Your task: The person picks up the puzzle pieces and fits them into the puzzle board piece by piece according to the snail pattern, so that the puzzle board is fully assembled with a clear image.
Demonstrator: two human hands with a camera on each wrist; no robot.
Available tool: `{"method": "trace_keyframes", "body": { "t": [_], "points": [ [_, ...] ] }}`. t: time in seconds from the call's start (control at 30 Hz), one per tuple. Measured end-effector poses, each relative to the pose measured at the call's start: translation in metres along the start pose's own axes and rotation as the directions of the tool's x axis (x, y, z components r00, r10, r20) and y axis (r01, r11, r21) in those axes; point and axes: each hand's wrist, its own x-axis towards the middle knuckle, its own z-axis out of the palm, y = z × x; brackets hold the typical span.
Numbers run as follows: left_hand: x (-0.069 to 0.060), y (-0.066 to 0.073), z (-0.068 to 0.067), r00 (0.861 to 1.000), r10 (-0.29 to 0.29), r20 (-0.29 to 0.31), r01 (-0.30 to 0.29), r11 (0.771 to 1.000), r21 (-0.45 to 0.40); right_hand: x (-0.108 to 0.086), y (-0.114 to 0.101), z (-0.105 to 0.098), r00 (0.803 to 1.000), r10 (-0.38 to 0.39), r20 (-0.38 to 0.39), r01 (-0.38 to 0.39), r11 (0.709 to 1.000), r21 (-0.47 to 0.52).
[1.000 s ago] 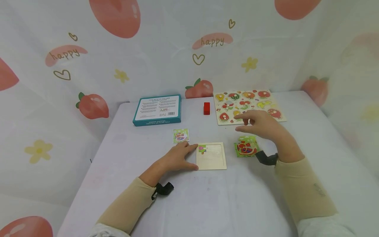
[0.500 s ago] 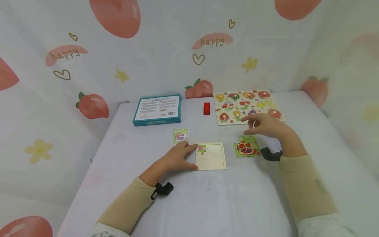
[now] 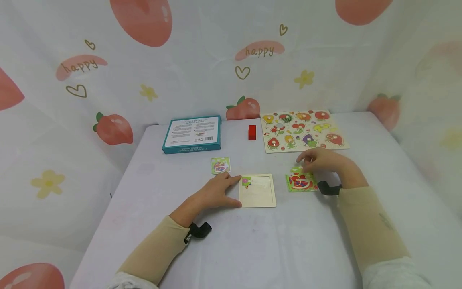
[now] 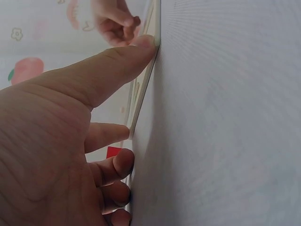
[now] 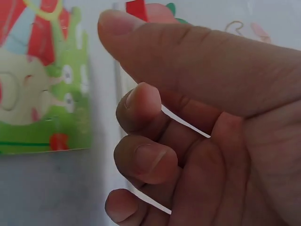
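Observation:
In the head view my left hand (image 3: 215, 190) lies at the left edge of a square wooden puzzle board (image 3: 258, 196). Its thumb and index finger touch the board's left corners, fairly straight. One green puzzle piece with a pink flower (image 3: 247, 181) sits in the board's upper-left corner. My right hand (image 3: 326, 160) hovers at the far side of a pile of snail puzzle pieces (image 3: 300, 182), fingers loosely bent. In the right wrist view nothing lies between thumb and fingers, and the pieces (image 5: 47, 108) are beside the thumb tip, apart from it.
A small snail picture card (image 3: 220, 165) lies beyond the left hand. Behind it are a teal box (image 3: 192, 134) and a red block (image 3: 252, 132). A fruit knob puzzle (image 3: 303, 130) lies at the back right. A printed cloth (image 3: 202, 80) hangs behind the table.
My right hand first drew back slightly to the right, then came down nearer the far edge of the puzzle pieces, uncovering more of the fruit puzzle. The left hand stayed put.

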Motion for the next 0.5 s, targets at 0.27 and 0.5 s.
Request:
{"method": "trace_keyframes", "body": {
  "t": [0.27, 0.5],
  "points": [
    [0.001, 0.001, -0.001, 1.0, -0.011, 0.004, 0.011, 1.0, -0.001, 0.009, 0.0, 0.01, 1.0, 0.0, 0.018, 0.0, 1.0, -0.006],
    [-0.001, 0.002, -0.001, 1.0, -0.008, -0.001, 0.008, 1.0, -0.012, 0.009, -0.011, 0.016, 1.0, -0.009, -0.026, 0.008, 0.999, -0.052]
  ]
}}
